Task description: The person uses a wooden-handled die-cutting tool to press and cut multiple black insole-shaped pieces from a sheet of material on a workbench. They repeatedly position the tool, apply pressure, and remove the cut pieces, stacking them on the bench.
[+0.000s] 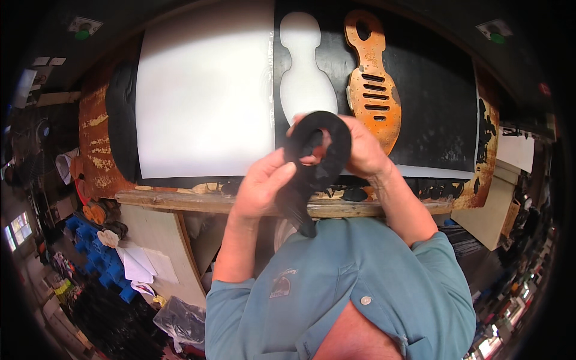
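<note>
Above the table's front edge, both my hands hold a soft black piece (336,143) with a round, ring-like end and a hole through it. Its narrower part hangs down toward my shirt. My left hand (261,183) pinches the ring's left side between thumb and fingers. My right hand (366,150) grips the right side, its fingers partly hidden behind the ring. Just beyond lies a white, narrow-waisted flat cutout (309,81), its lower end covered by the piece. To its right is a similarly outlined orange plate (373,90) with an oval hole and several slots.
A large white sheet (204,90) covers the table's left part; a black sheet (438,102) lies at the right. A wooden rail (180,201) runs along the front edge. Green buttons (83,33) sit at both upper corners. Blue plastic items (99,252) stand lower left.
</note>
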A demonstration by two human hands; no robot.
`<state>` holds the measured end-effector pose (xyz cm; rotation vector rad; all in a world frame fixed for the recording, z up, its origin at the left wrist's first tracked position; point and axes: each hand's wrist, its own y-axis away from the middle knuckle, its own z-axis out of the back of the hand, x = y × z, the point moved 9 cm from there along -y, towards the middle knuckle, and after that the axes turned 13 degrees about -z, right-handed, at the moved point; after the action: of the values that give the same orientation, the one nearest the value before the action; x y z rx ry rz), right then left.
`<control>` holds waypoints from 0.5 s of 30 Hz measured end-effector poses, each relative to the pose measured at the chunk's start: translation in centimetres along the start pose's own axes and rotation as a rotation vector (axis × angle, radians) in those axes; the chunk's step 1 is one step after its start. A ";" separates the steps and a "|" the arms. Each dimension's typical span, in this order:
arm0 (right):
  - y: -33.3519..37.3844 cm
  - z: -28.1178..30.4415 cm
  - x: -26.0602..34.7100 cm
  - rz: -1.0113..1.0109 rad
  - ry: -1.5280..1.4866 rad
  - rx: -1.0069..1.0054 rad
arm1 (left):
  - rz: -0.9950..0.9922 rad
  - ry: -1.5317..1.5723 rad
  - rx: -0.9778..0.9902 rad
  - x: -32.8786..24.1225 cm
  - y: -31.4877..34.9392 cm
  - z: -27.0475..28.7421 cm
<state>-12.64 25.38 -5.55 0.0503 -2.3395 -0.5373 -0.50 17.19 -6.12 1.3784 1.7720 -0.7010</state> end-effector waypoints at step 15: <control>11.3 8.4 5.3 0.375 0.596 -0.856 | -0.165 -0.817 -0.494 -12.2 0.9 10.7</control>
<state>-20.79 37.77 -3.17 -0.5387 -1.3591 -1.1007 4.40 2.30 -1.89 0.4956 1.2658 -0.7096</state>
